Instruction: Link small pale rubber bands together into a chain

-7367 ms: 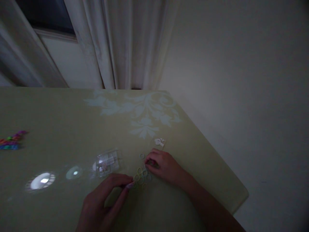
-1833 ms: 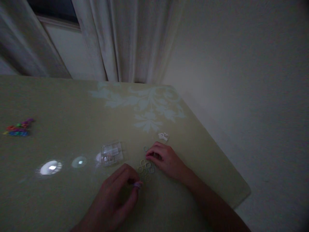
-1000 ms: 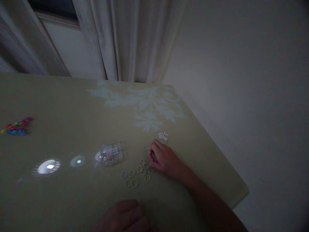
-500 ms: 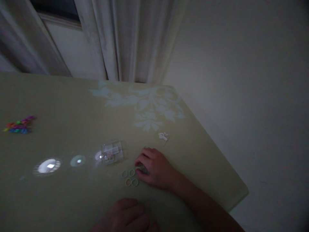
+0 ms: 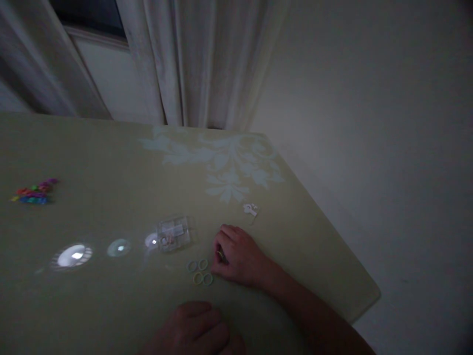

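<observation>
On a dim tabletop (image 5: pixel 111 305), the right hand (image 5: pixel 236 256) curls partway around a yellowish ring (image 5: pixel 220 254), its hold unclear; the left hand (image 5: pixel 201 328), curled, hides any contents. Four more rings (image 5: pixel 202 271) lie just beside, liable to scatter if the right brushes them.

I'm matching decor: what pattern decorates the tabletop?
A pale, leafy scroll motif, showing best in the head view.

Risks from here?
1. The right hand sits close beside four loose rings; its fingertips might knock them apart.
2. A yellowish ring shows only partly inside that hand's curl; its grip can't be judged, so a slip could go unnoticed.
</observation>
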The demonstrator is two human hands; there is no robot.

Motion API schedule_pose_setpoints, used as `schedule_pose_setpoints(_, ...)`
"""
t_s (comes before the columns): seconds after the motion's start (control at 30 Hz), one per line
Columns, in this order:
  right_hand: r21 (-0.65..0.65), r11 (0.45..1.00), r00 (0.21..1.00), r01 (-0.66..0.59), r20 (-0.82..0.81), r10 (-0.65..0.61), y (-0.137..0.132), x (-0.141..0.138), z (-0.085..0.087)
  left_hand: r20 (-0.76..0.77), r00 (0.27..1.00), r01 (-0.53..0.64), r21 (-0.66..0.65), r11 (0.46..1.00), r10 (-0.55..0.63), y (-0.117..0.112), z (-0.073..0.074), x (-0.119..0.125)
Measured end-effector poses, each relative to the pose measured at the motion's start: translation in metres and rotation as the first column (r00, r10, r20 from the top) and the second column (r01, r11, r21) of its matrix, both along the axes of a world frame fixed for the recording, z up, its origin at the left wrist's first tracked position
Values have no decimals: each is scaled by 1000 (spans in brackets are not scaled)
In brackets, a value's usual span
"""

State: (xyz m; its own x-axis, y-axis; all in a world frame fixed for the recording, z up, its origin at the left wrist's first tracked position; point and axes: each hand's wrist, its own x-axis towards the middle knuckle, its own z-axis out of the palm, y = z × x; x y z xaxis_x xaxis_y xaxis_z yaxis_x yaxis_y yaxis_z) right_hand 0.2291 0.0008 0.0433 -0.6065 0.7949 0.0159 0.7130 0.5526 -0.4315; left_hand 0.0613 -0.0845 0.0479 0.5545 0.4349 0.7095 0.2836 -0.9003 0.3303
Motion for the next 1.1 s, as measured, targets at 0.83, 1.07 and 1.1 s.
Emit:
schedule_pose_setpoints(0.83,167,983,989,-78,140,54,0,-8,-4,-58,998,-22,-25,999,21,-4,-7,-8)
schedule_pose_setpoints(1.07,155,987,997,-49,59,40,4,-3,-7,-43,999,-29,16,999,29,0,-7,-6)
schedule_pose_setpoints(1.1,103,994,999,-32,-19,34,6,1,-4,-42,999,-27,24,999,28,0,-7,-6)
